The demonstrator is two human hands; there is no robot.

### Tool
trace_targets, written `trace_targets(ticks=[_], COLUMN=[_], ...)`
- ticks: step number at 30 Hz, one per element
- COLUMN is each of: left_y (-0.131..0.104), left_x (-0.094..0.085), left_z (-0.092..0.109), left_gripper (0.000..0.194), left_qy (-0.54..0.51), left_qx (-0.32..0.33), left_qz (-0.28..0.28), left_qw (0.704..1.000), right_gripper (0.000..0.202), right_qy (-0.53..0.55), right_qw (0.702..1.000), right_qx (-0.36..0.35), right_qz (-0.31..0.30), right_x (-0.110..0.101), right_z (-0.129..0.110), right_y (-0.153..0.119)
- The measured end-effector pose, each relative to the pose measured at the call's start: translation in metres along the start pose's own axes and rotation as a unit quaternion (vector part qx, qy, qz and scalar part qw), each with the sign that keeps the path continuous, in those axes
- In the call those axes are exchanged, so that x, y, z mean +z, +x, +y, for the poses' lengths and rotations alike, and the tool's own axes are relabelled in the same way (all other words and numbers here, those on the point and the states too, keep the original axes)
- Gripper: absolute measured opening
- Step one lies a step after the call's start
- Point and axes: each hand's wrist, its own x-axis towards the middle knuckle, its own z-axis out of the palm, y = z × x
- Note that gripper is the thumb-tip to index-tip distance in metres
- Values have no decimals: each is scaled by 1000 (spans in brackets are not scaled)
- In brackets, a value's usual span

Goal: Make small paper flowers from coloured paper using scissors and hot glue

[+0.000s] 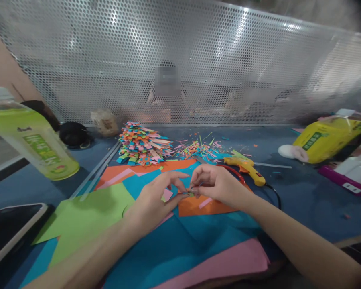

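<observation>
My left hand and my right hand meet fingertip to fingertip over the middle of the table. Between them is a small piece of paper, greenish and partly hidden by the fingers. Both hands pinch at it. Orange paper lies just under the right hand, with a pink strip on it. Blue paper, green paper and pink paper spread beneath my forearms. Behind the hands stands a cone-shaped pile of layered, fringed paper strips.
A yellow glue gun lies right of the hands, its black cord curling nearby. Paper scraps are heaped behind. At left are a drink bottle, clear glue sticks and a phone. A yellow pack and purple tray sit right.
</observation>
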Motion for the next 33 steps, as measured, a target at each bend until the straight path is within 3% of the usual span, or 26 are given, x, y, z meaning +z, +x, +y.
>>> trace_targets(ticks=[13,23,28,33], left_y=[-4,-6,-10,-13], left_x=[-1,-3,-5,-3], left_z=[4,15,18,12], left_gripper=[11,21,17,28], left_qy=[20,15,-1,16], left_qx=[101,159,149,188], left_qz=[23,57,38,36], left_qw=[994,985,988,981], right_gripper=[16,28,33,33], right_qy=[53,119,135,134], right_qw=[998,990,986,985], right_qx=[22,49,65,75], right_qz=[-23,-58,-73,-80], right_x=[-1,-4,-4,-6], right_z=[-5,-11,-13,-11], right_y=[-2,-3,-3,-3])
